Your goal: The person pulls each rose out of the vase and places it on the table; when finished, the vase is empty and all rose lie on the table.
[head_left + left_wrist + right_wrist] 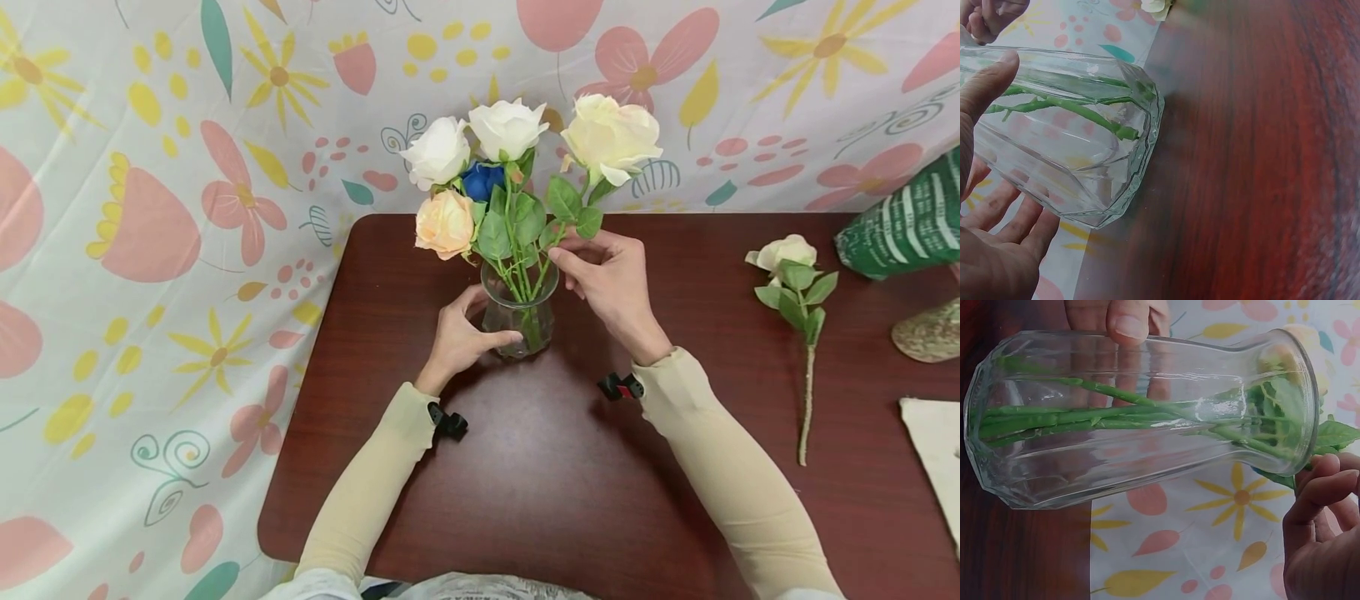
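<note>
A clear glass vase [534,333] stands near the table's back left. My left hand [463,333] holds its lower body, thumb on the front and fingers round the far side. In the vase are two white roses [508,129], a peach rose [445,225], a blue flower [482,180] and a large cream rose [611,137] leaning right. Right at the rim, my right hand [609,279] pinches the cream rose's stem between thumb and fingers. Several green stems [1085,419] show through the glass in the right wrist view, their cut ends near the vase's bottom.
To the right, a loose white rose [783,254] lies on the dark wooden table [540,483]. Beyond it are a green and white patterned object [907,221], a mottled beige item [930,332] and a pale flat piece [933,442]. Flower-printed cloth [247,125] hangs behind and left.
</note>
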{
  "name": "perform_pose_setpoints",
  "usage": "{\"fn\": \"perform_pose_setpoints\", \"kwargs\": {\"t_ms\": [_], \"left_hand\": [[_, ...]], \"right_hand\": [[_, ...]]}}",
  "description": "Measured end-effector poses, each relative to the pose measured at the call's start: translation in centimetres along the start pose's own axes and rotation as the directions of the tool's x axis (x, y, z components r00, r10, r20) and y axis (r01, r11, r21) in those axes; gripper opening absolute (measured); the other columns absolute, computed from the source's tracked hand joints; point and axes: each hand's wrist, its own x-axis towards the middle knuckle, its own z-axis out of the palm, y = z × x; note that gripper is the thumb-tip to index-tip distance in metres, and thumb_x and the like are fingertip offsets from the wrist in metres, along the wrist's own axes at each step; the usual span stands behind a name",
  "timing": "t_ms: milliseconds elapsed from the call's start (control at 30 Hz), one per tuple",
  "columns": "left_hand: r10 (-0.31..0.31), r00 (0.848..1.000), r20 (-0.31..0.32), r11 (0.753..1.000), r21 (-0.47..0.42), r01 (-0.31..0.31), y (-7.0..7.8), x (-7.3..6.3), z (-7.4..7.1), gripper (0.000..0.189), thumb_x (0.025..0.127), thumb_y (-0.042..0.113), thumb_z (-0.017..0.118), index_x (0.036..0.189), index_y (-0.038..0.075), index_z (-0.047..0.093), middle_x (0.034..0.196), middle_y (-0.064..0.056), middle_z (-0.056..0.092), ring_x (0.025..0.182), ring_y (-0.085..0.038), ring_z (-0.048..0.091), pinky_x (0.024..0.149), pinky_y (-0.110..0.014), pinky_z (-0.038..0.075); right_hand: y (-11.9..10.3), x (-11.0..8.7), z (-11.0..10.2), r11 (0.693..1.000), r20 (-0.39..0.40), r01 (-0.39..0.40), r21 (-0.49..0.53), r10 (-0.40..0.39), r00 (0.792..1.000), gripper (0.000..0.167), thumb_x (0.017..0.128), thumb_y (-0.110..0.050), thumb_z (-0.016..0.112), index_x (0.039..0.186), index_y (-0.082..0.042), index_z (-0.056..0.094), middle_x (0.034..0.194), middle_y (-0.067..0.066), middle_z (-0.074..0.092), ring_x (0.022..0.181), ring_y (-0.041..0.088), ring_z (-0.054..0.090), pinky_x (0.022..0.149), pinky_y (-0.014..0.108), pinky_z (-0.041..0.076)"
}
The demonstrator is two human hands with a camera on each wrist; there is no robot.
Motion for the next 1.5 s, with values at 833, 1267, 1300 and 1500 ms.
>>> {"fn": "perform_pose_setpoints", "kwargs": {"t_ms": [833, 1267, 1300, 1500], "left_hand": [[-0.009, 1.0, -0.001, 1.0, 0.023, 0.009, 0.2, -0.1, 0.1, 0.073, 0.075, 0.02, 0.102, 0.14, 0.01, 0.068, 0.134, -0.013, 0.076, 0.128, -0.031, 0.073, 0.115, -0.049, 0.058], [-0.012, 1.0, -0.003, 1.0, 0.023, 0.012, 0.2, -0.1, 0.1, 0.073, 0.075, 0.02, 0.102, 0.139, 0.01, 0.069, 0.132, -0.014, 0.077, 0.127, -0.032, 0.073, 0.115, -0.049, 0.058], [-0.013, 1.0, -0.002, 1.0, 0.024, 0.013, 0.2, -0.1, 0.1, 0.073, 0.075, 0.02, 0.102, 0.139, 0.01, 0.069, 0.132, -0.014, 0.076, 0.128, -0.032, 0.073, 0.115, -0.049, 0.058], [-0.007, 1.0, 0.0, 1.0, 0.023, 0.007, 0.2, -0.1, 0.1, 0.073, 0.075, 0.019, 0.102, 0.14, 0.01, 0.068, 0.134, -0.013, 0.076, 0.129, -0.031, 0.072, 0.116, -0.048, 0.058]], "right_hand": [[-1.9, 0.0, -0.3, 0.981, -0.093, 0.1, 0.168, -0.085, 0.992, 0.005, 0.093, 0.002, 0.082, 0.095, -0.002, 0.085, 0.068, -0.002, 0.077, 0.046, 0.009, 0.055, 0.044, 0.02, 0.042], [-3.5, 0.4, -1.2, 0.947, -0.195, 0.163, 0.277, -0.111, 0.974, 0.009, 0.091, 0.002, 0.084, 0.1, 0.005, 0.083, 0.101, 0.005, 0.084, 0.046, 0.011, 0.053, 0.044, 0.019, 0.037], [-3.5, 0.4, -1.3, 0.944, -0.202, 0.171, 0.283, -0.115, 0.972, 0.011, 0.091, 0.002, 0.084, 0.101, 0.006, 0.083, 0.101, 0.004, 0.085, 0.046, 0.011, 0.052, 0.044, 0.019, 0.037], [-4.0, 0.6, -1.8, 0.927, -0.247, 0.236, 0.29, -0.166, 0.955, 0.018, 0.091, 0.007, 0.081, 0.108, 0.001, 0.084, 0.099, 0.002, 0.084, 0.045, 0.011, 0.051, 0.043, 0.019, 0.035]]}}
